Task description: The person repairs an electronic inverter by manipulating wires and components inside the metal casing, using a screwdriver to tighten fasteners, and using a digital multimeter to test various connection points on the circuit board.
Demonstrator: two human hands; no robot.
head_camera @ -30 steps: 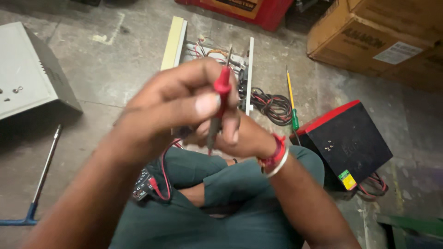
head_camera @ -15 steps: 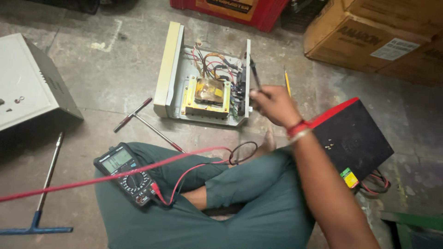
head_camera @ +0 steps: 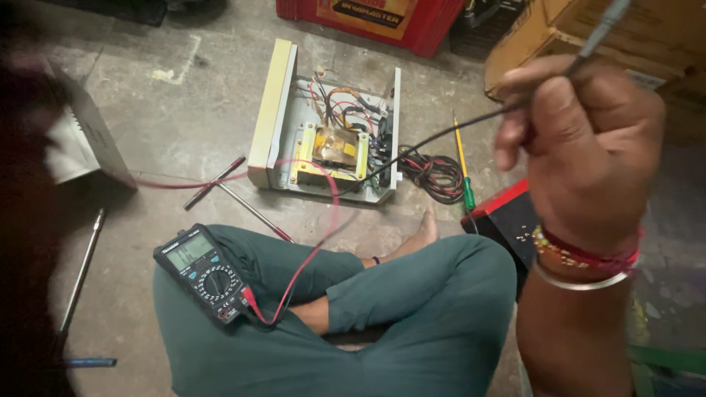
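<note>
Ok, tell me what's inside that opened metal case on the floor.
Inside the opened metal case sits a transformer with yellowish wrapping, plus red, black and orange wires. The floor of the case beneath the transformer is covered.

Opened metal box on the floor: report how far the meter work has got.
Done: the cream metal box lies open, its transformer and wiring bared, and the black multimeter rests on the knee with a red lead plugged in. In hand: the right hand lifts the black probe. Left: neither probe touches the box; the left hand is only a dark blur.
</note>
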